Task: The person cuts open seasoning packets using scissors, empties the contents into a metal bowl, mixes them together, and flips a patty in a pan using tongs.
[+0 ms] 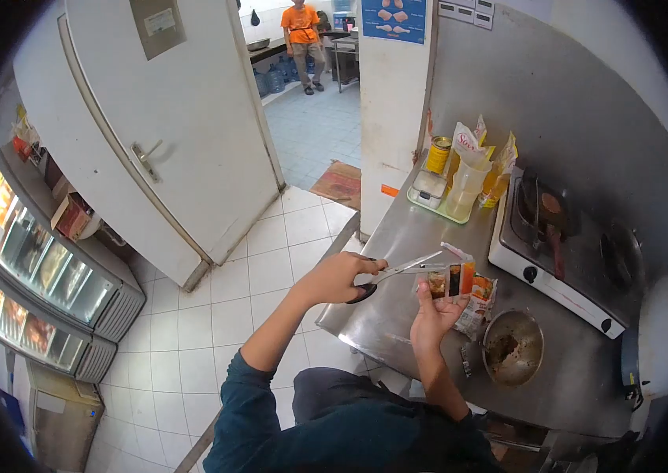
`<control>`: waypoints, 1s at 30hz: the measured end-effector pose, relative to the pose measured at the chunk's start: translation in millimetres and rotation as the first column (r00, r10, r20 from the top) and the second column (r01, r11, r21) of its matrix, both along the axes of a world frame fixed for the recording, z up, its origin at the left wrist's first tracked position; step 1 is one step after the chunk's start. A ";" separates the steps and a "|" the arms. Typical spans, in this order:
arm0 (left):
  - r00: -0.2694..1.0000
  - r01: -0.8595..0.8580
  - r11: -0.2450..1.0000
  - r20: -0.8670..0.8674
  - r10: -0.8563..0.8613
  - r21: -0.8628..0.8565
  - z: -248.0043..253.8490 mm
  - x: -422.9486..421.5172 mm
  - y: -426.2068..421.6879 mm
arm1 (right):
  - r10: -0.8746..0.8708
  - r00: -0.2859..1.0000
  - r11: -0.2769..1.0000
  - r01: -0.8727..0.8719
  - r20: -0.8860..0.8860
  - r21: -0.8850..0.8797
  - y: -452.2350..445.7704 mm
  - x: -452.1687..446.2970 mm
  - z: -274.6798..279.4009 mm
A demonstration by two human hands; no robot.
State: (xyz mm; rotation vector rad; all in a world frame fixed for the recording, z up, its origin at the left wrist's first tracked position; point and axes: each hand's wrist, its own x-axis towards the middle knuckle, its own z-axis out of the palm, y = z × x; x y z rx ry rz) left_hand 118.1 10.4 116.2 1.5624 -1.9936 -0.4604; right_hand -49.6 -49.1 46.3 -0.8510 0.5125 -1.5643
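My left hand (pixel 342 277) is closed around the dark handles of a pair of scissors (pixel 394 273). Its blades are spread and point right, at the near upper edge of a food packet (pixel 461 277). Whether they touch the packet, I cannot tell. My right hand (pixel 435 312) grips this printed orange and black packet from below. Behind it, partly hidden, a second packet (pixel 482 298) lies on the steel counter. Just right of my right wrist stands a metal bowl (pixel 513 347) with dark brown stuff inside. A small sachet (pixel 466 361) lies beside the bowl.
On the steel counter (pixel 385 323) a tray (pixel 460 218) bears a yellow can (pixel 438 154), a plastic jug (pixel 468 189) and pouches. A gas stove (pixel 519 256) with pans stands at right. Display fridges (pixel 50 244) are at left. A person in orange (pixel 302 35) stands beyond the doorway.
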 end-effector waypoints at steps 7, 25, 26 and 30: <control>0.995 0.094 0.996 -0.015 -0.094 -0.006 11.5 -4.7 -3.1 | -0.123 0.978 0.987 0.103 -0.171 -0.120 1.2 -4.0 -5.2; 0.986 0.165 0.985 0.024 -0.167 0.047 25.0 -18.7 -11.1 | -0.121 0.993 0.982 0.120 0.004 -0.148 11.0 -14.0 6.6; 0.985 0.171 0.984 0.020 -0.172 0.045 23.9 -18.9 -11.6 | -0.145 0.989 0.980 0.146 0.019 -0.139 11.7 -13.3 8.4; 0.983 0.181 0.982 0.032 -0.183 0.049 24.1 -22.5 -12.8 | -0.121 0.992 0.981 0.116 -0.024 -0.158 11.5 -17.2 1.2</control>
